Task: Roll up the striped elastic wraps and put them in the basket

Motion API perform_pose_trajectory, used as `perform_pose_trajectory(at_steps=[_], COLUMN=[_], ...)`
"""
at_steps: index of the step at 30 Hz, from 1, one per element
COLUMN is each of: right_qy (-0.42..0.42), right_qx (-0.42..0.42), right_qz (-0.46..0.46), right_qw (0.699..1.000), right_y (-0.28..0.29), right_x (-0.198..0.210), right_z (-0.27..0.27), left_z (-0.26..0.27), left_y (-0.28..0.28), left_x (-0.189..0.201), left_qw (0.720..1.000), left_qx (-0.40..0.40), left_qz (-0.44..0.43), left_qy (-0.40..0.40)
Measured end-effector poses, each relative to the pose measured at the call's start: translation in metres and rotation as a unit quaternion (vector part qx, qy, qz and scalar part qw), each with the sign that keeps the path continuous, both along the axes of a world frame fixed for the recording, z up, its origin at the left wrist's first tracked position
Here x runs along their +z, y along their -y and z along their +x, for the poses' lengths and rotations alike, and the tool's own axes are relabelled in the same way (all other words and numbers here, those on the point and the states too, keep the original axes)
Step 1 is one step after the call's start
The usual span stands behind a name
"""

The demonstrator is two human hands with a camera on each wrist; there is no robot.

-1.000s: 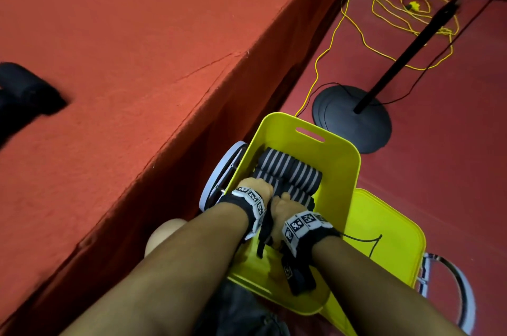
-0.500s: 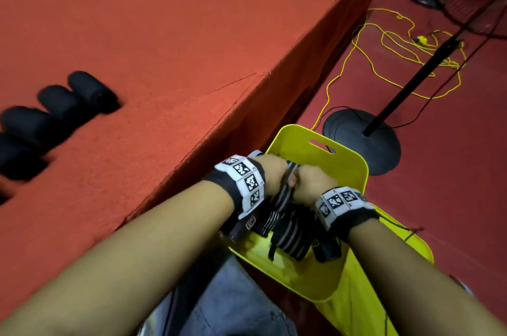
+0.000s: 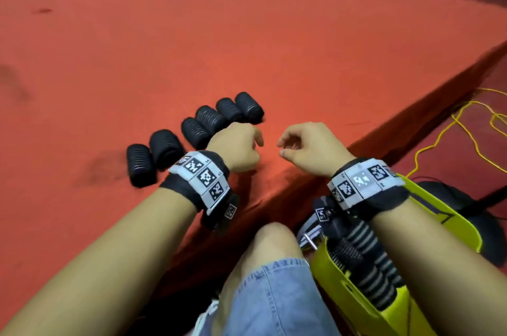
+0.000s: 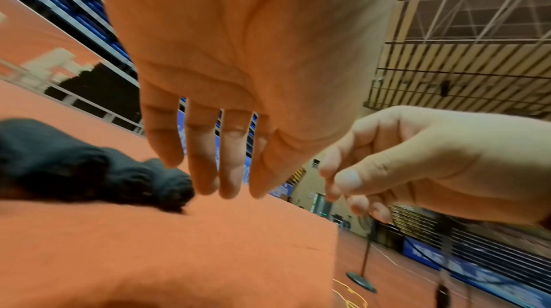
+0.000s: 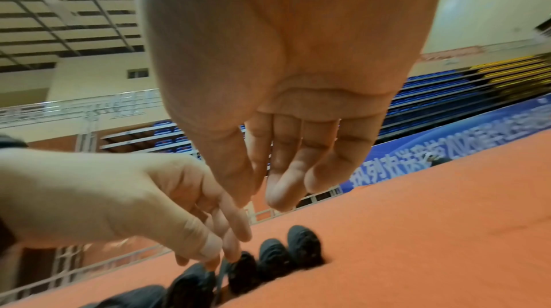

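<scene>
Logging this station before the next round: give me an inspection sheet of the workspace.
Surface: red carpeted platform, some dark smudges.
Job's things: striped rolled wraps packed in the yellow basket beside the person's knee; six black ribbed rolls in a row on the platform.
Clutter: nothing seen on the platform besides the rolls.
Grippers: left hand and right hand above the platform edge, fingers relaxed, no grip on anything.
Cables: yellow cord loose on the floor.
Surroundings: black stand base behind the basket; hall with blue seating.
</scene>
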State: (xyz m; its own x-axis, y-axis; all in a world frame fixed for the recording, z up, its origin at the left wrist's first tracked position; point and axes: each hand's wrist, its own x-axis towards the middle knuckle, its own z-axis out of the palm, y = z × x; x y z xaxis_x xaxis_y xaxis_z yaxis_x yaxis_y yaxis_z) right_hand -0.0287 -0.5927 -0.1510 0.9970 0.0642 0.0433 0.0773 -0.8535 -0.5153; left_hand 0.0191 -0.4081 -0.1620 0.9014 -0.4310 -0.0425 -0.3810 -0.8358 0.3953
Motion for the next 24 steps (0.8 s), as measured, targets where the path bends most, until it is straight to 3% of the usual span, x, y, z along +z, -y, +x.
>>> perform_pose_trajectory(at_steps=[7, 10, 15, 20, 24], right_qy=[0.001, 0.002, -0.026, -0.077, -0.073], right_qx=[0.076, 0.090, 0.105, 0.069, 0.042], right_qz=[0.007, -0.008, -0.046, -0.094, -0.079], right_qw=[0.997, 0.996, 0.993, 0.990, 0.993], right_y=[-0.116, -0.157, -0.212, -0.242, -0.241], right_x=[-0.010, -0.017, -0.029, -0.042, -0.045], right_z=[0.066, 0.087, 0.104, 0.106, 0.100], left_z=[0.008, 0.016, 0.021, 0.017, 0.008], left_y=[-0.134, -0.180, -0.210, -0.210, -0.213], left_x=[0.003, -0.008, -0.028, -0.044, -0.045], left_qw=[0.968, 0.943, 0.930, 0.912, 0.892], left_qx=[0.243, 0.329, 0.349, 0.366, 0.391], left_qz=[0.006, 0.037, -0.010, -0.156, -0.208], left_qy=[0.066, 0.010, -0.112, -0.100, -0.088])
